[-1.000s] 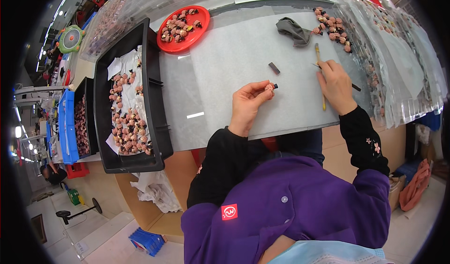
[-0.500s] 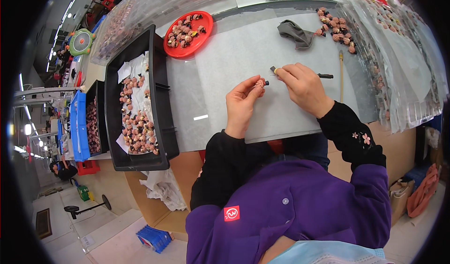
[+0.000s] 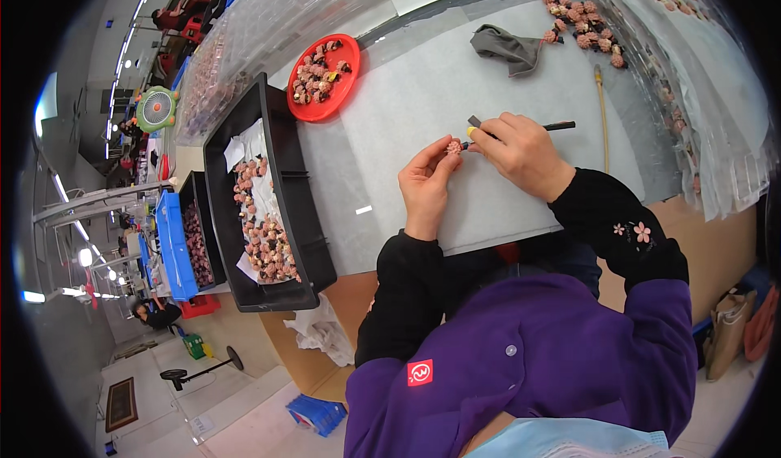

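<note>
My left hand (image 3: 425,185) pinches a small pink flower-shaped piece (image 3: 453,146) between its fingertips, over the white sheet (image 3: 407,108) on the table. My right hand (image 3: 521,153) grips a thin black pen-like tool (image 3: 553,126) whose tip touches the pink piece. A small dark block (image 3: 473,121) lies just beyond the fingers of my right hand. Both forearms wear black sleeves.
A red dish (image 3: 325,76) of small pieces stands at the back. A black tray (image 3: 277,214) with many pink pieces on paper lies left. A grey cloth (image 3: 504,47), a pile of pink pieces (image 3: 582,27) and a thin yellow stick (image 3: 603,116) sit right. Clear plastic trays (image 3: 700,92) line the right edge.
My right hand left the yellow stick at the right and came in to my left hand with the black tool. The hands now meet over the pink piece.
</note>
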`<state>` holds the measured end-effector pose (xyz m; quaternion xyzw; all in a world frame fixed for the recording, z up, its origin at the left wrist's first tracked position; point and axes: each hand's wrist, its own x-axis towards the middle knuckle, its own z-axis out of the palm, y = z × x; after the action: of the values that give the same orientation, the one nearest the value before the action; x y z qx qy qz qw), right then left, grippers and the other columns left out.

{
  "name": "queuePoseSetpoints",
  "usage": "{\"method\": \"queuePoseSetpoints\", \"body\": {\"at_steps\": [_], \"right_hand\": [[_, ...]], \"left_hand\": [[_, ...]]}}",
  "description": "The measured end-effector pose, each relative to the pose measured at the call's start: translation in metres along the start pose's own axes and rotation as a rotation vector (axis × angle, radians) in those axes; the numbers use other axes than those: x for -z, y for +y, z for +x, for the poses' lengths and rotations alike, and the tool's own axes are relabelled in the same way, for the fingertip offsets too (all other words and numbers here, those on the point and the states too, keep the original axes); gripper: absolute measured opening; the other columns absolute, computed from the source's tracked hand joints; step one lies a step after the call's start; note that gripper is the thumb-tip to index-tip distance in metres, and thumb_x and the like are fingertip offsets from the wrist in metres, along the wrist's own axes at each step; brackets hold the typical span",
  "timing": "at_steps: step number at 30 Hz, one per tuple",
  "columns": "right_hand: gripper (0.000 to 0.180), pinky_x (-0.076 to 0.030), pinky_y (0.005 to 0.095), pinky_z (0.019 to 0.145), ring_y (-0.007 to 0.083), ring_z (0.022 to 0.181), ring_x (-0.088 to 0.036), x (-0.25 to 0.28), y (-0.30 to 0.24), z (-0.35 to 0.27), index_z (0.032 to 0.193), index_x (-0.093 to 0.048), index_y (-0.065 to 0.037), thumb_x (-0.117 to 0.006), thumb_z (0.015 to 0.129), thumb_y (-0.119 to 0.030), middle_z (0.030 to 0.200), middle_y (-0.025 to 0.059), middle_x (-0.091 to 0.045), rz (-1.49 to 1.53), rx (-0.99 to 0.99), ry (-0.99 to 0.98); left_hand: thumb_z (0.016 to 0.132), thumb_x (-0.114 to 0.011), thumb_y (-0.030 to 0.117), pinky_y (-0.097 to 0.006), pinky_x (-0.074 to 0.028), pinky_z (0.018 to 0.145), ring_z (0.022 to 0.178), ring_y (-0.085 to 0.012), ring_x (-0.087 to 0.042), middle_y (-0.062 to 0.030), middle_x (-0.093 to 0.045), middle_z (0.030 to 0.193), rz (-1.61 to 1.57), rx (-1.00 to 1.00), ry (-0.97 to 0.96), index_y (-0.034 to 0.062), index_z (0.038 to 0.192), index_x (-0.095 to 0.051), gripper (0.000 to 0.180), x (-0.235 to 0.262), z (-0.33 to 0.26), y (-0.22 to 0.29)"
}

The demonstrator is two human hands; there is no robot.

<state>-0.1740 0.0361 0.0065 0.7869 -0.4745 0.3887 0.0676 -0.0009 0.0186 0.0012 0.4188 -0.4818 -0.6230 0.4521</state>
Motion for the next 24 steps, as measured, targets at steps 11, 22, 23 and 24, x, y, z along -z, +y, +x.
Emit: {"method": "queuePoseSetpoints", "body": {"at_steps": [11,22,23,24], "right_hand": [[0.021,-0.044,0.0292,0.055,0.0176,0.066,-0.054,0.0008,-0.0045,0.0003,0.084,-0.058,-0.004,-0.067,0.069,-0.014,0.076,0.0035,-0.055,-0.027,0.008,-0.009],[0.020,-0.044,0.0302,0.057,0.0184,0.068,-0.054,0.0005,-0.0041,-0.0024,0.084,-0.057,-0.004,-0.066,0.069,-0.013,0.077,0.0036,-0.055,-0.030,-0.005,-0.044],[0.019,-0.044,0.0302,0.057,0.0184,0.068,-0.054,0.0005,-0.0042,-0.0023,0.084,-0.057,-0.004,-0.065,0.069,-0.013,0.077,0.0035,-0.055,-0.025,-0.004,-0.042],[0.019,-0.044,0.0302,0.057,0.0183,0.068,-0.054,0.0008,-0.0039,-0.0025,0.084,-0.057,-0.004,-0.065,0.069,-0.013,0.077,0.0034,-0.055,-0.022,-0.004,-0.041]], "left_hand": [[0.079,-0.059,-0.006,-0.024,-0.049,0.074,0.084,-0.0133,-0.060,-0.0099,-0.063,0.094,-0.002,-0.016,-0.012,-0.0060,0.104,-0.059,0.025,0.0031,-0.0014,-0.0028],[0.079,-0.058,-0.007,-0.024,-0.049,0.077,0.086,-0.0141,-0.060,-0.0117,-0.063,0.097,0.026,-0.023,-0.032,-0.0054,0.105,-0.059,0.026,0.0048,-0.0011,-0.0060],[0.079,-0.058,-0.007,-0.026,-0.049,0.079,0.087,-0.0152,-0.060,-0.0132,-0.063,0.100,0.048,-0.037,-0.050,-0.0051,0.105,-0.058,0.026,0.0063,-0.0010,-0.0070],[0.079,-0.058,-0.007,-0.026,-0.049,0.079,0.087,-0.0152,-0.060,-0.0132,-0.063,0.100,0.048,-0.036,-0.052,-0.0051,0.105,-0.058,0.026,0.0063,-0.0006,-0.0077]]}}
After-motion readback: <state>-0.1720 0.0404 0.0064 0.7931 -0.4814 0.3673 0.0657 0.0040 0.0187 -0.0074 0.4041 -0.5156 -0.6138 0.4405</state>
